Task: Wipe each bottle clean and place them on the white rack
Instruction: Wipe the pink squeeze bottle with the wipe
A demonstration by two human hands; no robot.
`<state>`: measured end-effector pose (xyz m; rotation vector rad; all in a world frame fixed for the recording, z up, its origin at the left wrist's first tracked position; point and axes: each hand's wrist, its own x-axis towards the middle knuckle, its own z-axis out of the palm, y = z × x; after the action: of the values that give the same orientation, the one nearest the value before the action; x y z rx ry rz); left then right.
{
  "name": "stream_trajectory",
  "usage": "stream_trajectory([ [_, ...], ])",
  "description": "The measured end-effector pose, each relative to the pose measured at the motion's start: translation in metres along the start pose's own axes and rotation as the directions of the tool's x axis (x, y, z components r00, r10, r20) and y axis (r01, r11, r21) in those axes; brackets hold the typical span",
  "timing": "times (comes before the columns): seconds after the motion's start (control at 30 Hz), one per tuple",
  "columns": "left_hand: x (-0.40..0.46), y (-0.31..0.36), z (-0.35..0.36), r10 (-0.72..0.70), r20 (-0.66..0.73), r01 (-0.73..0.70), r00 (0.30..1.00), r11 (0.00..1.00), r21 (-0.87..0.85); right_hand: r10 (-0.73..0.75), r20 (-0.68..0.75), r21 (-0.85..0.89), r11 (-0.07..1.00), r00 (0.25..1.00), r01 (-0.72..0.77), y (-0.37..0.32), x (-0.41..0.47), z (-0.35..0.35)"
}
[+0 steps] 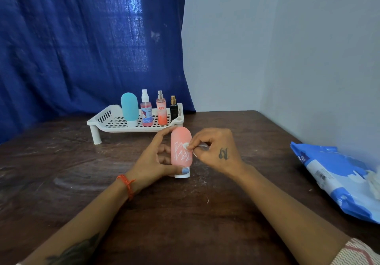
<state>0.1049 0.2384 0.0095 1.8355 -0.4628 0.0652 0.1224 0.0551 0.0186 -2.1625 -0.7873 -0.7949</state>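
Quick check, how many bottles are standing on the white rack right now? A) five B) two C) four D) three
C: four stand on the white rack: the teal bottle, the pink spray bottle, the orange spray bottle and the small black bottle. The pink bottle, marked with white scribbles, is off the rack, gripped by the left hand while the right hand holds a small white wipe to it.

Five bottles (181, 146), one rack (107, 118)
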Motion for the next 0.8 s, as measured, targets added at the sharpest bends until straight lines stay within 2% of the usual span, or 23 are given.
stream_trajectory([
  [0.1, 0.0, 0.0004, 0.0005, -0.004, 0.002, 0.004, 1.0, 1.0, 0.006, 0.037, 0.002, -0.04, 0.998, 0.999, -0.037, 0.0006, -0.0005, 0.0006],
  [0.23, -0.0002, 0.0007, 0.0002, -0.012, 0.002, 0.012, 1.0, 1.0, 0.004, 0.008, -0.093, -0.096, 0.995, 0.996, -0.017, 0.0016, -0.0016, 0.0045],
  [0.33, -0.0001, 0.0005, -0.0003, -0.009, 0.001, 0.009, 1.0, 1.0, 0.004, 0.005, -0.114, -0.071, 0.997, 0.993, -0.013, 0.0012, -0.0009, 0.0045],
  [0.5, -0.0002, 0.0014, 0.0, -0.004, 0.007, 0.004, 1.0, 1.0, -0.002, -0.007, 0.004, -0.002, 1.0, 1.0, 0.007, -0.0009, 0.0001, -0.0003],
  [0.63, 0.0, 0.0025, 0.001, -0.013, 0.003, 0.013, 1.0, 1.0, 0.009, 0.035, 0.067, -0.03, 0.999, 0.997, -0.033, 0.0002, 0.0004, -0.0013],
  [0.8, -0.0007, 0.0035, 0.0006, -0.021, 0.01, 0.021, 1.0, 1.0, 0.012, 0.049, -0.056, -0.107, 0.993, 0.997, -0.054, 0.0023, -0.0005, 0.0024],
])
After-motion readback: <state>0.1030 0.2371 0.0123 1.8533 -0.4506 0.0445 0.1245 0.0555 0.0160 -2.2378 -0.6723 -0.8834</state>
